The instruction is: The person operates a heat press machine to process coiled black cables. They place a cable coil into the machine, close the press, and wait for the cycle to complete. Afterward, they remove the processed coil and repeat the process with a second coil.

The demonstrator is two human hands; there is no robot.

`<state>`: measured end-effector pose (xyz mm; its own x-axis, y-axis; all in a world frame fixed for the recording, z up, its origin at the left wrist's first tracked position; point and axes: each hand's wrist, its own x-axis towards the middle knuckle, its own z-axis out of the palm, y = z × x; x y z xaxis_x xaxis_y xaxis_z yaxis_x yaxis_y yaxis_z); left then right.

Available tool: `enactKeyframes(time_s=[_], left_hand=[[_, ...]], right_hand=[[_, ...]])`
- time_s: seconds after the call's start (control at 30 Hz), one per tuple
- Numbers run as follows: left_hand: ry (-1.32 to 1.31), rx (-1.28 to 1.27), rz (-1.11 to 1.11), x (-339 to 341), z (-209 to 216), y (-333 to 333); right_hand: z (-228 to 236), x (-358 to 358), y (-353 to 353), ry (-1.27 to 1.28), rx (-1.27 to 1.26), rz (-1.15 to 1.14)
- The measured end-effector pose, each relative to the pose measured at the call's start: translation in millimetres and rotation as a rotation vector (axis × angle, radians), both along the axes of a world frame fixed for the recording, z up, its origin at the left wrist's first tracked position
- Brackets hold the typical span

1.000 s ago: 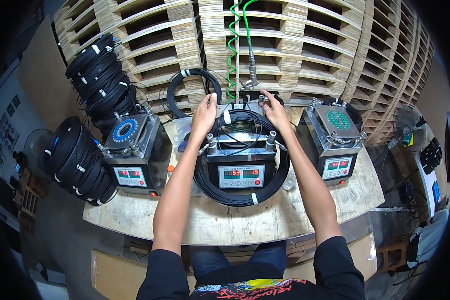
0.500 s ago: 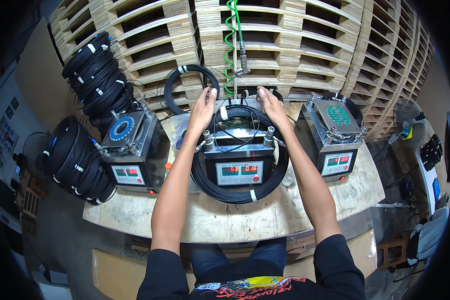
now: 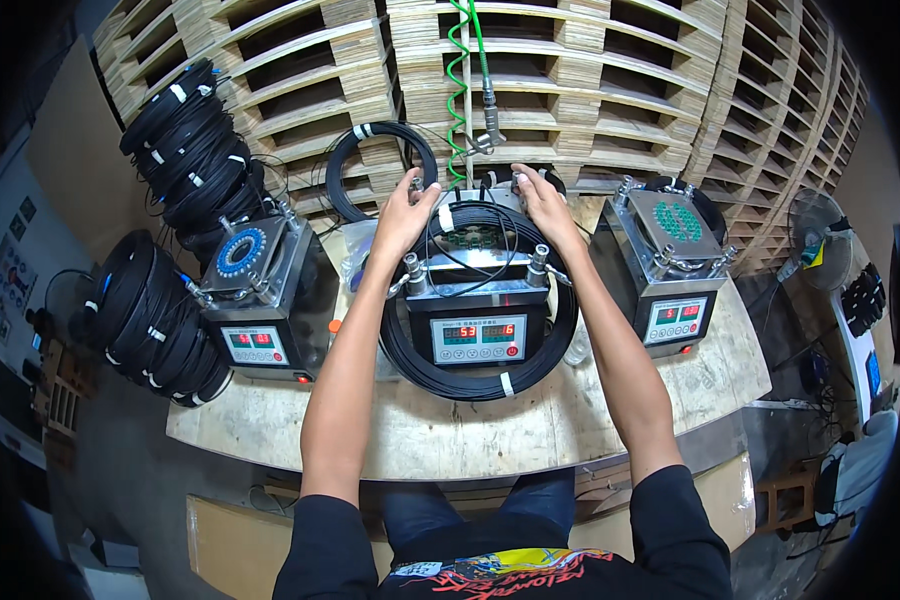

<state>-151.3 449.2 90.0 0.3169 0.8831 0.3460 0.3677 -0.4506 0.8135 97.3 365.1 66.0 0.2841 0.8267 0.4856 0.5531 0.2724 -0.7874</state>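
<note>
At the middle of the bench is a metal polishing machine (image 3: 485, 365) with a red digital display. A large coil of black cable (image 3: 450, 385) hangs around its front, and loose strands cross its top plate. My left hand (image 3: 402, 220) is at the machine's far left corner, thumb and fingers around a metal corner post (image 3: 417, 187). At the far right corner, my right hand (image 3: 547, 205) has its fingers around the matching post, mostly hidden. Two near corner posts (image 3: 413, 268) stand untouched between my forearms.
Similar machines stand left (image 3: 255, 345) and right (image 3: 675, 320), one with a blue ring, one with green pieces on top. Black cable coils (image 3: 160, 330) are stacked at far left. Another coil (image 3: 340, 170) leans behind. A green air hose (image 3: 485, 60) hangs before wooden pallets (image 3: 610, 100).
Both hands stay at the far corners with small finger shifts; the left fingers have spread a little, showing the post between them. The machines' display readings differ.
</note>
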Motion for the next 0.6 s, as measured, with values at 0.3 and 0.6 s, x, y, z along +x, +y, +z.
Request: enactKeyframes(time_s=[0.3, 0.6], left_hand=[[-0.043, -0.039, -0.009, 2.4, -5.5, 7.6], [-0.014, -0.058, 0.011, 0.8, -8.7, 10.4]], right_hand=[[-7.7, 6.7, 6.6, -0.055, 0.018, -0.047], [-12.0, 8.5, 9.7, -0.018, 0.035, -0.007]])
